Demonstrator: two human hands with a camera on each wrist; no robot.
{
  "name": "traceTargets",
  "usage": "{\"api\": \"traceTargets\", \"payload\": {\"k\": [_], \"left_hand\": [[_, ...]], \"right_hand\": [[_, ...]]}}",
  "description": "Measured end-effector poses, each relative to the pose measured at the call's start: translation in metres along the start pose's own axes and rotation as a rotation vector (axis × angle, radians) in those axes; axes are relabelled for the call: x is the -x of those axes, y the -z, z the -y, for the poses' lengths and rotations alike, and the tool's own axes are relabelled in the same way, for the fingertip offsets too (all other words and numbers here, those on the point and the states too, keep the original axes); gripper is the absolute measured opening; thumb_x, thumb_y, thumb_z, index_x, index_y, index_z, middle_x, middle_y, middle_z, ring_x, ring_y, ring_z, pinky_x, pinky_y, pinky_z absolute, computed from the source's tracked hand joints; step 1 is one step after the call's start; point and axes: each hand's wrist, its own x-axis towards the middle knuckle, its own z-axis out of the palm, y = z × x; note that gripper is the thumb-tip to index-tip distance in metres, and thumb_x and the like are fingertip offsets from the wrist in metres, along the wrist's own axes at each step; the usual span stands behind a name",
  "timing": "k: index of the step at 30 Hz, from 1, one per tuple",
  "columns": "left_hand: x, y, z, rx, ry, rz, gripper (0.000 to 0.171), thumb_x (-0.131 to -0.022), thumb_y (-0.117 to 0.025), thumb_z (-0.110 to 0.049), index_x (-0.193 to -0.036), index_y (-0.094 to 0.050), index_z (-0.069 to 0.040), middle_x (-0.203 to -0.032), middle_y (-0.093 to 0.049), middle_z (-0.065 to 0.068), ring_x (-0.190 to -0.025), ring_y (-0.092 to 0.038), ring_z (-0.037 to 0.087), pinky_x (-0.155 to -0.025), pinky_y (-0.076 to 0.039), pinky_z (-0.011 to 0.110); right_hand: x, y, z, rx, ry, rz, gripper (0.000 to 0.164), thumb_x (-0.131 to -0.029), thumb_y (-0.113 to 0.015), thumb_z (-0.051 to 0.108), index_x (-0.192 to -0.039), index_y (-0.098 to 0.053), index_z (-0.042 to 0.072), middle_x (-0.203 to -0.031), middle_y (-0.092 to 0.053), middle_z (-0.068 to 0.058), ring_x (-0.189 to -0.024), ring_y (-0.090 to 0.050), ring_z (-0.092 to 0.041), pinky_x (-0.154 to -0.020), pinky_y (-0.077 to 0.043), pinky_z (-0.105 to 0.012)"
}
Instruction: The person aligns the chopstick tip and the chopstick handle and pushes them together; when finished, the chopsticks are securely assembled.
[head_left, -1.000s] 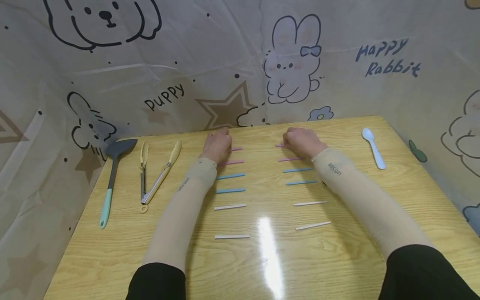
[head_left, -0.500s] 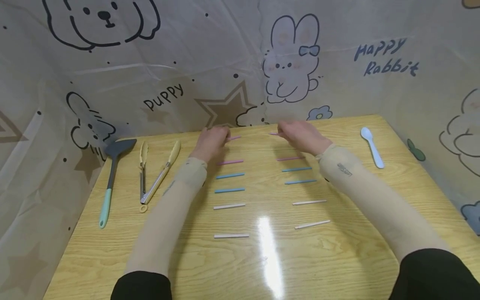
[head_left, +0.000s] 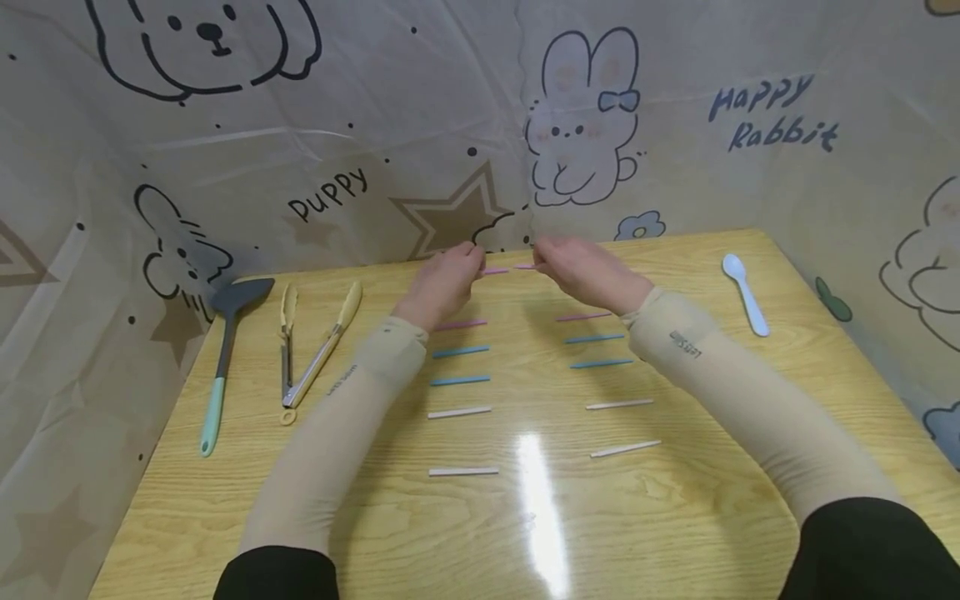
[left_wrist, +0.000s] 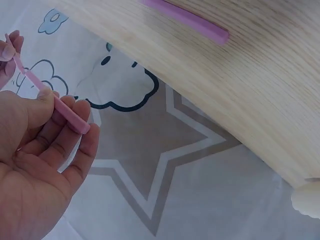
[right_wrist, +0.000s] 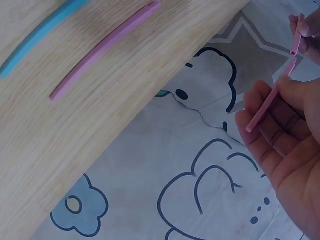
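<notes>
My left hand pinches a slim pink stick between thumb and fingers above the table's far edge. My right hand pinches a similar pink stick. The sticks' inner ends point at each other; a small gap shows between them in the head view. In the right wrist view, the end of the left hand's stick looks hollow. Two columns of sticks lie below my hands: a pink one on the right and another on the left, then blue sticks and white sticks.
At the table's left lie a dark spatula with a mint handle and splayed tongs. A light blue spoon lies at the right. A printed cloth hangs behind the table.
Both hands have lifted a pink stick from the far end of the columns. In the last half second they have moved inward, bringing the sticks' ends close together.
</notes>
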Motion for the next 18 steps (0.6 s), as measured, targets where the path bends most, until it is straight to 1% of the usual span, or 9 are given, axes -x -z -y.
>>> {"api": "traceTargets", "payload": {"k": [2, 5, 10, 18], "left_hand": [[0.0001, -0.0006, -0.0018, 0.003, -0.003, -0.005, 0.012, -0.098, -0.059, -0.004, -0.11, -0.06, -0.002, -0.107, -0.06, 0.01, -0.099, -0.059, 0.023, -0.084, -0.051, 0.033], [0.0004, -0.0005, -0.0029, 0.007, -0.011, -0.015, 0.013, -0.099, -0.058, -0.003, -0.111, -0.06, -0.001, -0.108, -0.06, 0.011, -0.1, -0.059, 0.024, -0.085, -0.051, 0.032], [-0.0009, -0.0009, -0.0041, 0.01, -0.015, -0.027, 0.013, -0.099, -0.057, -0.002, -0.111, -0.06, -0.001, -0.108, -0.06, 0.011, -0.1, -0.06, 0.024, -0.084, -0.051, 0.032], [-0.0017, -0.0019, -0.0056, 0.009, -0.011, -0.034, 0.013, -0.099, -0.056, 0.0, -0.111, -0.059, -0.001, -0.107, -0.06, 0.011, -0.097, -0.061, 0.024, -0.082, -0.052, 0.031]], "right_hand": [[0.0004, -0.0015, -0.0007, 0.003, 0.01, -0.009, 0.007, -0.101, -0.056, 0.008, -0.1, -0.056, 0.001, -0.086, -0.06, -0.008, -0.071, -0.058, -0.022, -0.065, -0.053, -0.035], [-0.0002, -0.0018, -0.0011, 0.006, 0.007, 0.0, 0.007, -0.101, -0.056, 0.009, -0.1, -0.056, 0.002, -0.086, -0.06, -0.008, -0.071, -0.058, -0.022, -0.064, -0.053, -0.034], [-0.0008, -0.0009, -0.0009, 0.004, -0.019, 0.02, 0.007, -0.101, -0.056, 0.009, -0.101, -0.056, 0.002, -0.087, -0.061, -0.008, -0.074, -0.059, -0.023, -0.066, -0.053, -0.035], [0.0006, 0.0004, -0.0001, 0.005, -0.008, 0.008, 0.007, -0.101, -0.057, 0.009, -0.1, -0.056, 0.002, -0.087, -0.061, -0.008, -0.073, -0.06, -0.023, -0.064, -0.053, -0.036]]}}
